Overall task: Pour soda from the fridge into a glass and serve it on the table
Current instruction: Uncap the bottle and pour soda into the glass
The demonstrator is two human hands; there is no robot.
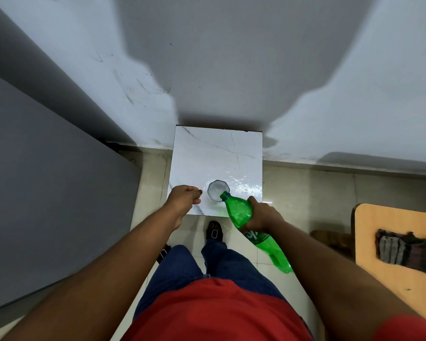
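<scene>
A clear glass (216, 189) stands near the front edge of a small white marble-topped table (214, 156). My right hand (263, 215) grips a green soda bottle (241, 212) around its middle and holds it tilted, its open mouth over the glass rim. The base of the bottle points back toward me at the lower right. My left hand (183, 199) rests closed at the table's front left corner, just left of the glass; whether it holds the cap is hidden.
A grey fridge side (47, 193) fills the left. White wall rises behind the table. A wooden table (391, 254) at the right carries a folded dark cloth (407, 252). My feet and legs stand on the tiled floor right below the small table.
</scene>
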